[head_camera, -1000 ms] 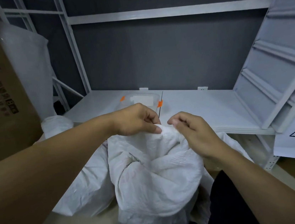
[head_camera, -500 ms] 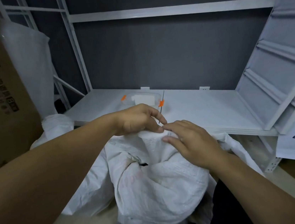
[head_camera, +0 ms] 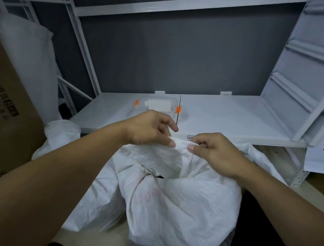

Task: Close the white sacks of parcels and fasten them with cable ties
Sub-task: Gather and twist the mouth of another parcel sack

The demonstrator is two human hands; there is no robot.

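Just before the shelf [head_camera: 228,118], the left hand [head_camera: 147,129] and right hand [head_camera: 214,151] each pinched the sack [head_camera: 179,202] mouth, apparently gathering it for tying.

Dim, flat indoor light with a cool grey cast and no glare; soft shadows sat under the white shelf [head_camera: 228,118] and between the sack [head_camera: 179,202] folds. Wide-angle distortion bent the shelf frame [head_camera: 85,56] at the edges. Forearms near the lens were slightly soft.
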